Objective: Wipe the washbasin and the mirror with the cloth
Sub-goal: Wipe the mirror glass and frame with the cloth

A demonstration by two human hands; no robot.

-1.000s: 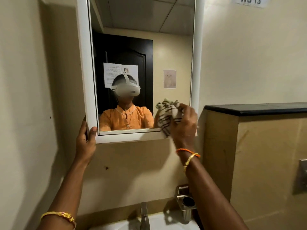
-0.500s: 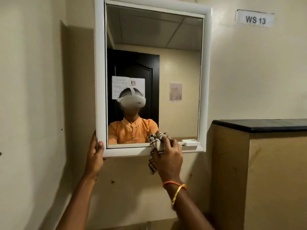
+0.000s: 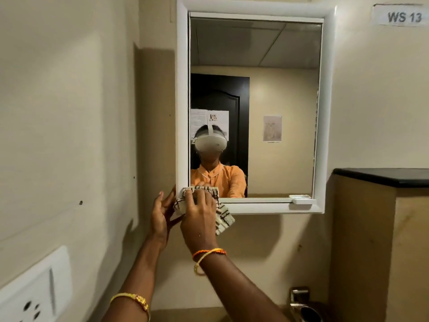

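The right hand (image 3: 199, 214) grips the checked cloth (image 3: 222, 217), bunched against the lower left corner of the mirror (image 3: 255, 54) over its white frame, while the left hand (image 3: 161, 217), fingers straight and relaxed, rests at that same corner just left of the cloth

The cloth (image 3: 223, 217) under my right hand (image 3: 199, 219) is a soft woven thing, cream with dark checked stripes, a bit nubbly. The mirror (image 3: 278, 89) glass is smooth and properly reflective, set in a white frame (image 3: 182, 89) that looks like glossy plastic. Walls are matt beige paint with a few scuffs. To the right, a polished black slab (image 3: 383, 176) looks like stone. Low down on the right, a shiny metal holder (image 3: 301, 305). The socket plate (image 3: 34, 296) on the left is smooth white plastic.
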